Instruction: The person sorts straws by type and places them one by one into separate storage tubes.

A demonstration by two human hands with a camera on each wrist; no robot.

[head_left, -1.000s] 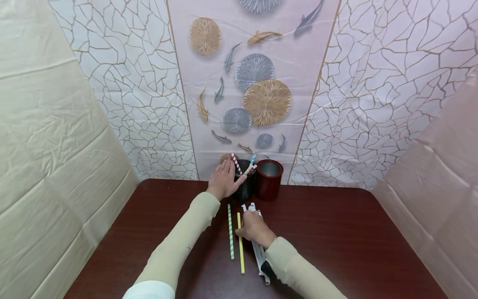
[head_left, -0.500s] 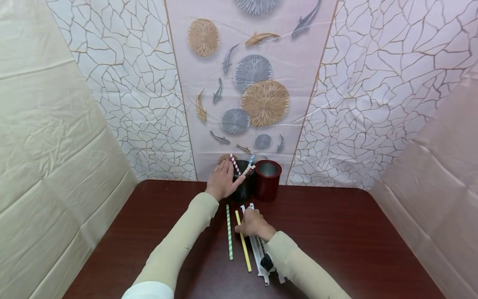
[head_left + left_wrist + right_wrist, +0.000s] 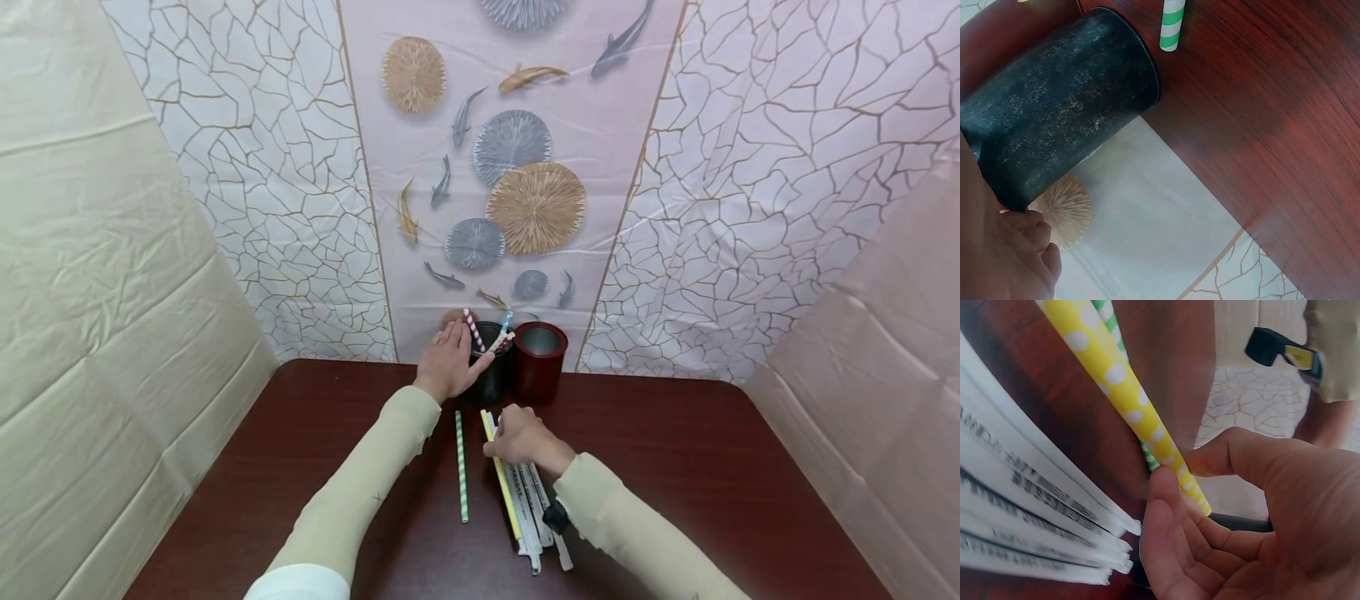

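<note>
My right hand [image 3: 521,435] pinches a yellow paper straw [image 3: 1124,397] with white dots between thumb and fingers. Its other end slants toward me over the white paper-wrapped straws [image 3: 534,504], which lie fanned on the table under and beside the hand. Left of them lies a green-and-white striped straw [image 3: 461,471], alone. At the back, my left hand [image 3: 447,364] holds the black cup [image 3: 1066,100] by its left side and rim, thumb across the front. Several patterned straws stand in that cup, including a pink-striped one [image 3: 472,327] and a blue one [image 3: 506,320].
A dark red cup [image 3: 540,375] stands right beside the black one, its grey inside showing. Both are near the back edge of the dark wood table [image 3: 675,467], close to a patterned cloth backdrop [image 3: 525,125]. Pale cloth hangs at both sides.
The yellow straw, flat beside the green one before, has shifted right and away from me in my right hand and now overlaps the wrapped straws. My left hand keeps its place.
</note>
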